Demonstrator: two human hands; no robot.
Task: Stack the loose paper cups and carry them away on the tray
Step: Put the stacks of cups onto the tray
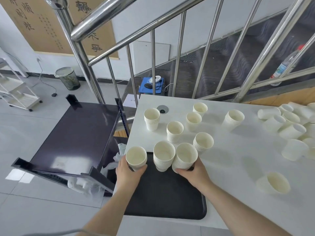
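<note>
two bare forearms reach in from the near edge toward a black tray (163, 198) that lies on the near left part of the white table (238, 167), its left end close to the table's edge. left hand (127, 172) curls around the base of a stack of paper cups (136, 158) at the tray's far left corner, thumb across the front of it. right hand (196, 172) grips a second cup stack (185, 157) at the tray's far edge, fingers wrapped under it, and this stack tilts toward the left. between the two held stacks a third stack (163, 155) stands on the tray, touching the tilted one.

farther back on the table stand more upright stacks: one just beyond the right hand (203, 142), one in the middle (174, 131), one at far left (151, 119) beside a round grey cable grommet (162, 109), two toward the far edge (193, 120) (200, 109), and one leaning stack farther right (233, 120). a heap of loose cups (289, 123) lies on its sides at the far right. a single cup (274, 183) lies tipped over at near right, well apart from the tray.

left of the table a dark shelf unit (76, 133) stands on the tiled floor, and a steel stair railing (179, 53) rises beyond the table. a mesh waste bin (68, 78) sits by the far wall.
</note>
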